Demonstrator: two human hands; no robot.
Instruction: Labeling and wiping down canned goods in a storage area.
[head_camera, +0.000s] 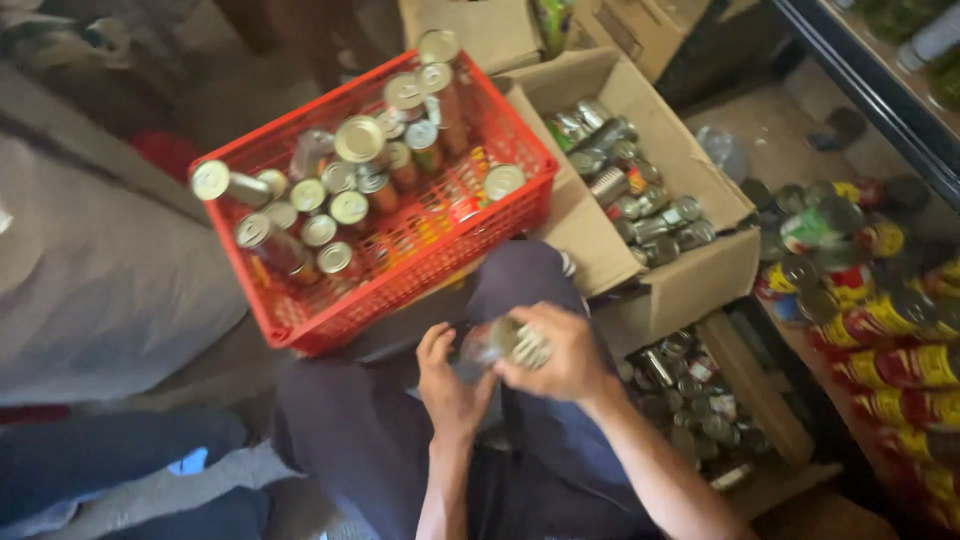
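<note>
Both my hands hold one metal can (497, 343) over my lap, lying on its side between them. My left hand (447, 380) cups its bottom end with fingers spread. My right hand (560, 355) wraps over its top end from the right. The can is blurred and its label cannot be made out. Just beyond my knees stands a red plastic crate (300, 320) filled with several cans, most upright with silver lids showing.
An open cardboard box (690, 285) of several silver cans sits right of the crate. Another box of cans (760, 390) lies lower right. Cans with red and yellow labels (880, 340) pile along the right. Grey fabric (100, 280) lies at left.
</note>
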